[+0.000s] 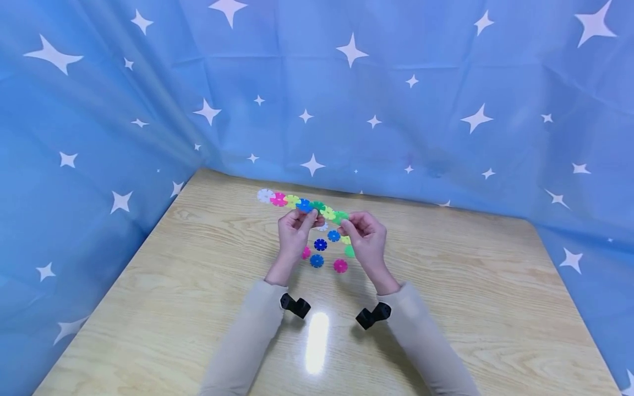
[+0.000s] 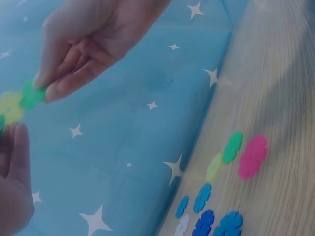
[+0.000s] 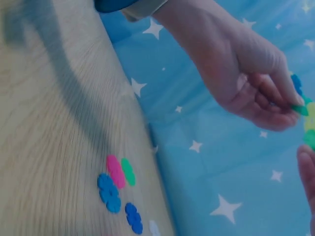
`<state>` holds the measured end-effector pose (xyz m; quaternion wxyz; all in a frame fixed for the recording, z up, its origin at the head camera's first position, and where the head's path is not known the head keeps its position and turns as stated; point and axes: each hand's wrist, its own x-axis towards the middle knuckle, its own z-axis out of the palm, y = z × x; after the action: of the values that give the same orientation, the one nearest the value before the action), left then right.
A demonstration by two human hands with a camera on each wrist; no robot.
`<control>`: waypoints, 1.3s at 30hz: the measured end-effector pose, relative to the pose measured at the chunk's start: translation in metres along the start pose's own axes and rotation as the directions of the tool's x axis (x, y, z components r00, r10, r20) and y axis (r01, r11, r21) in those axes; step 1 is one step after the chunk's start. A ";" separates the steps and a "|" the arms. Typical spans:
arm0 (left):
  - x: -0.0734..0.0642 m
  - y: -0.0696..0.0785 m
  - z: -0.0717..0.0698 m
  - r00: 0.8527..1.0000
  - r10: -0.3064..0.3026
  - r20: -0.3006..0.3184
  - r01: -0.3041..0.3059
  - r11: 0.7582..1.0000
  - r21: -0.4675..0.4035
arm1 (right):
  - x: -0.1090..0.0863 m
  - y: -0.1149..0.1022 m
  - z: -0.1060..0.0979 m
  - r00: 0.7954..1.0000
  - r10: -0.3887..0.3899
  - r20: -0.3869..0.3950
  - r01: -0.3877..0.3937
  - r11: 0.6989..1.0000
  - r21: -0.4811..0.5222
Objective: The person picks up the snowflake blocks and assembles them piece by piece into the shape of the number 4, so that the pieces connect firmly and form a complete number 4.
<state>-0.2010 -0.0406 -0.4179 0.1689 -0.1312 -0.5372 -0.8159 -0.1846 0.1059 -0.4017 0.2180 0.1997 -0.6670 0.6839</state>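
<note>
Up over the table, both hands hold a row of joined notched plastic discs (image 1: 279, 199). From left to right it runs white, pink, yellow, blue, dark green, yellow and light green. My left hand (image 1: 293, 235) pinches the dark green disc (image 3: 299, 109) between thumb and fingers. At the right end, my right hand (image 1: 369, 240) pinches the light green disc (image 2: 32, 95). The white end points away to the left, tilted a little upward in the head view.
Loose discs lie on the wooden table below the hands: a dark blue disc (image 1: 320, 245), a pink disc (image 1: 340, 266), a blue disc (image 1: 317, 260) and several others, some partly hidden by the hands. A blue star-patterned curtain (image 1: 376, 93) stands behind the table (image 1: 475, 264).
</note>
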 end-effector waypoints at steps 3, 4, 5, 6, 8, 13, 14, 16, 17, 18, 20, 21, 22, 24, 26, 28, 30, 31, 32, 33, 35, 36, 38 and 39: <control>-0.001 -0.001 0.003 0.999 0.031 -0.014 -0.031 1.000 -0.001 | -0.001 0.006 0.002 1.000 -0.006 -0.024 0.006 1.000 0.003; -0.002 -0.001 0.004 0.999 0.041 -0.019 -0.041 0.999 -0.003 | -0.001 0.007 0.003 0.999 -0.001 -0.037 0.001 1.000 0.009; -0.002 -0.001 0.005 0.998 0.053 -0.023 -0.053 0.999 -0.003 | -0.002 0.008 0.003 0.999 0.006 -0.052 -0.005 1.000 0.013; -0.002 0.000 0.006 0.997 0.066 -0.026 -0.066 0.998 0.002 | -0.002 0.010 0.004 0.998 0.014 -0.067 -0.013 1.000 0.017; -0.002 0.000 0.008 0.995 0.092 -0.039 -0.092 0.996 0.005 | -0.003 0.008 0.006 0.996 0.015 -0.093 -0.013 1.000 0.018; -0.003 0.002 0.010 0.992 0.116 -0.053 -0.117 0.993 -0.003 | -0.004 0.001 0.009 0.994 -0.039 -0.100 0.035 0.998 -0.043; -0.003 0.003 0.010 0.992 0.114 -0.050 -0.114 0.993 -0.001 | -0.004 -0.003 0.009 0.994 -0.058 -0.095 0.052 0.997 -0.058; -0.004 0.003 0.009 0.994 0.105 -0.043 -0.105 0.994 -0.002 | -0.003 -0.010 0.010 0.992 -0.096 -0.085 0.088 0.992 -0.095; -0.004 0.003 0.009 0.994 0.101 -0.038 -0.101 0.995 0.003 | -0.003 -0.014 0.010 0.990 -0.119 -0.078 0.110 0.987 -0.116; -0.004 0.003 0.008 0.995 0.096 -0.035 -0.095 0.995 0.005 | -0.003 -0.018 0.010 0.987 -0.144 -0.068 0.133 0.981 -0.140; -0.005 0.004 0.008 0.996 0.087 -0.028 -0.087 0.996 0.011 | -0.001 -0.026 0.010 0.980 -0.192 -0.045 0.181 0.966 -0.183; -0.005 0.004 0.007 0.996 0.083 -0.029 -0.083 0.997 0.010 | 0.000 -0.027 0.009 0.977 -0.212 -0.026 0.203 0.958 -0.204; -0.005 0.004 0.007 0.996 0.080 -0.033 -0.079 0.997 0.013 | 0.002 -0.029 0.009 0.973 -0.231 -0.011 0.223 0.950 -0.217; -0.005 0.004 0.007 0.996 0.073 -0.048 -0.073 0.997 0.004 | 0.005 -0.031 0.008 0.965 -0.262 0.026 0.261 0.937 -0.232; -0.005 0.004 0.008 0.996 0.065 -0.061 -0.065 0.998 -0.008 | 0.008 -0.031 0.007 0.958 -0.280 0.053 0.285 0.929 -0.235; -0.006 0.003 0.008 0.996 0.055 -0.077 -0.057 0.998 -0.025 | 0.010 -0.030 0.006 0.955 -0.289 0.070 0.297 0.927 -0.231; -0.007 0.002 0.008 0.995 0.045 -0.085 -0.048 0.998 -0.040 | 0.011 -0.029 0.004 0.953 -0.292 0.081 0.303 0.925 -0.229; -0.007 0.001 0.008 0.996 0.042 -0.083 -0.046 0.998 -0.045 | 0.012 -0.028 0.002 0.953 -0.291 0.084 0.303 0.926 -0.226; -0.008 0.001 0.009 0.996 0.039 -0.085 -0.043 0.998 -0.051 | 0.013 -0.028 0.001 0.953 -0.291 0.088 0.303 0.927 -0.220; -0.008 0.000 0.010 0.995 0.035 -0.090 -0.040 0.998 -0.055 | 0.013 -0.027 0.001 0.953 -0.289 0.094 0.302 0.929 -0.214; -0.008 0.000 0.011 0.995 0.028 -0.098 -0.033 0.998 -0.048 | 0.014 -0.026 -0.001 0.953 -0.285 0.099 0.300 0.932 -0.206; -0.008 -0.001 0.011 0.995 0.025 -0.097 -0.029 0.999 -0.045 | 0.014 -0.025 -0.001 0.954 -0.282 0.099 0.297 0.933 -0.204; -0.009 -0.002 0.011 0.995 0.020 -0.099 -0.023 0.999 -0.034 | 0.015 -0.019 -0.003 0.955 -0.278 0.099 0.293 0.936 -0.196; -0.009 -0.002 0.011 0.995 0.018 -0.103 -0.021 0.999 -0.027 | 0.014 -0.018 -0.003 0.956 -0.277 0.098 0.291 0.936 -0.196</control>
<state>-0.1936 -0.0281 -0.4190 0.2026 -0.0967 -0.5150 -0.8272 -0.1861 0.1092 -0.3785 0.3110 0.2936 -0.7061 0.5644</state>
